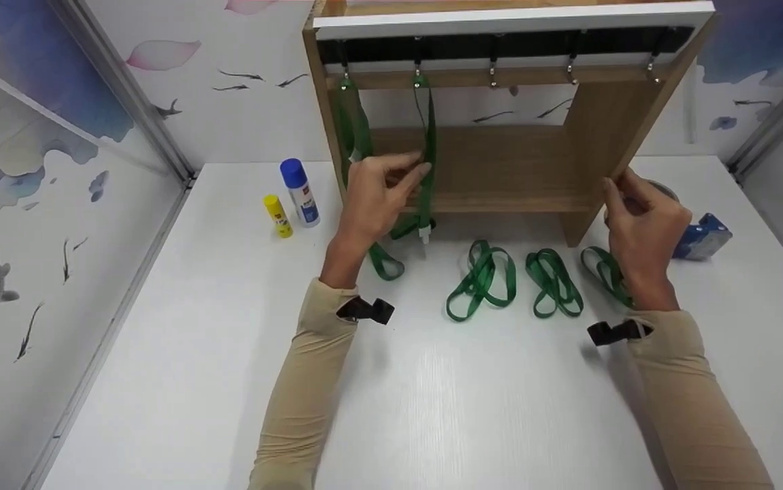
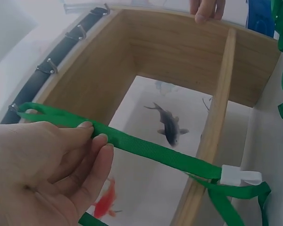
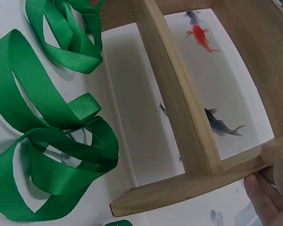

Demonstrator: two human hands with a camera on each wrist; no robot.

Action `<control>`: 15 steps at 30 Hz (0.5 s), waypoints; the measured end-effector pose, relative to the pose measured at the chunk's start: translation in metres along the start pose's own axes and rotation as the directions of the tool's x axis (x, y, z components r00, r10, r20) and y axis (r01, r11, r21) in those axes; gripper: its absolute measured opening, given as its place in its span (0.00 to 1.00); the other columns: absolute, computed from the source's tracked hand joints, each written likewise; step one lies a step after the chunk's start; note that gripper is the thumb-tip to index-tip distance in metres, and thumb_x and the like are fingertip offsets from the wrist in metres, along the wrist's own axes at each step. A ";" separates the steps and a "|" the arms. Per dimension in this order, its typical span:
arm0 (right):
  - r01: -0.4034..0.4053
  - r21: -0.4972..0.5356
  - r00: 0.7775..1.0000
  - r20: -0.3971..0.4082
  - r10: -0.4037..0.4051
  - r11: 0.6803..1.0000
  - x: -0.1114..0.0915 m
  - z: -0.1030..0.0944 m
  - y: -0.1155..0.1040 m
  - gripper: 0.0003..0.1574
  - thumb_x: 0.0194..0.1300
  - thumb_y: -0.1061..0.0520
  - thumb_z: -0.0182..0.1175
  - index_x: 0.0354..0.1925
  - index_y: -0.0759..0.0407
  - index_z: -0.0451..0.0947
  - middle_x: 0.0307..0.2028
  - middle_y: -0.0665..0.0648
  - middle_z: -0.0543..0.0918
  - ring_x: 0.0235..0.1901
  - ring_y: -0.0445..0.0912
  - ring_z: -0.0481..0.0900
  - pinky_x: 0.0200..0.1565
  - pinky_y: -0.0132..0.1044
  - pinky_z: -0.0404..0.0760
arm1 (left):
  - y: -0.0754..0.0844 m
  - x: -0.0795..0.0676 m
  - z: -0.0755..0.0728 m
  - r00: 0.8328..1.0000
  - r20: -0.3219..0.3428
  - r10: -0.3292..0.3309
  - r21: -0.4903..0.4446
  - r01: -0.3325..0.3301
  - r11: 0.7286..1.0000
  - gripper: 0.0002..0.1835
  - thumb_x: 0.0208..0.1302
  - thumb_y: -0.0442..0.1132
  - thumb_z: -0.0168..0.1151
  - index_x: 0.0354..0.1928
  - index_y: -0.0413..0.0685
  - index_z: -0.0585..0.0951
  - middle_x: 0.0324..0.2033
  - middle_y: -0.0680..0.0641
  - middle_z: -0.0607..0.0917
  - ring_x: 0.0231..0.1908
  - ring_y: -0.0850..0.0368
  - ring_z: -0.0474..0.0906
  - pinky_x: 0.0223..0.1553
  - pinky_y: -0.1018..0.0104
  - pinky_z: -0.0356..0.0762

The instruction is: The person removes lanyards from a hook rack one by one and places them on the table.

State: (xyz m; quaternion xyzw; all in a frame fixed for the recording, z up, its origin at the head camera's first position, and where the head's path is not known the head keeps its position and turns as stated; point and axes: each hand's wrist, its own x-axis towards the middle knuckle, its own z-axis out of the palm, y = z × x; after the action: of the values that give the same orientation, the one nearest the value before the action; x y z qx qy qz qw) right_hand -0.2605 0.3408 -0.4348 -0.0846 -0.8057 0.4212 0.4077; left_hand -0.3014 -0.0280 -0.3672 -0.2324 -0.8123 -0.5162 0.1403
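My left hand (image 1: 374, 197) pinches a green lanyard (image 1: 430, 129) that hangs from the second hook from the left on a wooden shelf unit (image 1: 487, 163). In the left wrist view its fingertips lie on the ribbon (image 2: 151, 149), and a white clip (image 2: 236, 175) sits at the ribbon's lower part. Another green lanyard (image 1: 354, 122) hangs on the leftmost hook, partly behind my left hand. My right hand (image 1: 650, 218) grips the edge of the unit's right side panel (image 1: 609, 129), thumb and fingers on either side of it.
Three folded green lanyards lie on the white table (image 1: 432, 408), one (image 1: 480, 279) nearest the middle. Bare hooks (image 1: 570, 71) line the rail to the right. A blue-capped glue stick (image 1: 301, 194) and a yellow one (image 1: 278, 216) stand left; a blue tape dispenser (image 1: 703, 237) sits right.
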 end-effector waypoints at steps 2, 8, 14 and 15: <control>-0.012 -0.006 1.000 0.005 0.012 1.000 -0.001 0.000 -0.001 0.21 0.74 0.56 0.71 0.63 0.48 0.85 0.56 0.53 0.92 0.54 0.44 0.93 0.52 0.25 0.88 | 0.002 -0.001 -0.002 1.000 -0.013 0.020 0.006 -0.020 1.000 0.14 0.78 0.41 0.68 0.58 0.46 0.91 0.46 0.44 0.95 0.39 0.53 0.91 0.44 0.65 0.92; -0.020 0.000 1.000 0.007 0.020 1.000 0.000 0.001 -0.003 0.21 0.75 0.56 0.70 0.64 0.47 0.85 0.56 0.54 0.92 0.52 0.39 0.92 0.48 0.19 0.85 | 0.015 -0.002 -0.006 0.980 -0.114 0.165 0.011 -0.164 0.986 0.11 0.77 0.40 0.68 0.55 0.49 0.93 0.45 0.47 0.95 0.42 0.56 0.90 0.48 0.68 0.89; -0.022 0.008 1.000 0.017 0.022 1.000 -0.001 -0.001 -0.003 0.22 0.75 0.52 0.70 0.64 0.41 0.84 0.57 0.52 0.92 0.55 0.41 0.92 0.51 0.21 0.86 | 0.029 -0.005 -0.008 0.945 -0.148 0.292 0.052 -0.287 0.956 0.13 0.78 0.39 0.66 0.59 0.55 0.91 0.45 0.51 0.94 0.46 0.58 0.87 0.52 0.67 0.85; -0.019 0.010 1.000 0.021 0.018 1.000 -0.001 -0.001 -0.002 0.22 0.75 0.51 0.70 0.64 0.40 0.84 0.57 0.52 0.91 0.55 0.42 0.92 0.51 0.21 0.86 | 0.031 -0.006 -0.008 0.947 -0.142 0.290 0.042 -0.287 0.957 0.13 0.78 0.38 0.66 0.59 0.54 0.91 0.45 0.51 0.94 0.45 0.60 0.87 0.51 0.68 0.86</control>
State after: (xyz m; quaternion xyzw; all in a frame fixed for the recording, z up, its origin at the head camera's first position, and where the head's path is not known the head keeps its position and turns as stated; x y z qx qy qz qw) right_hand -0.2583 0.3397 -0.4338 -0.0857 -0.8070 0.4298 0.3958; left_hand -0.2800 -0.0255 -0.3424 -0.3085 -0.7625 -0.4973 0.2758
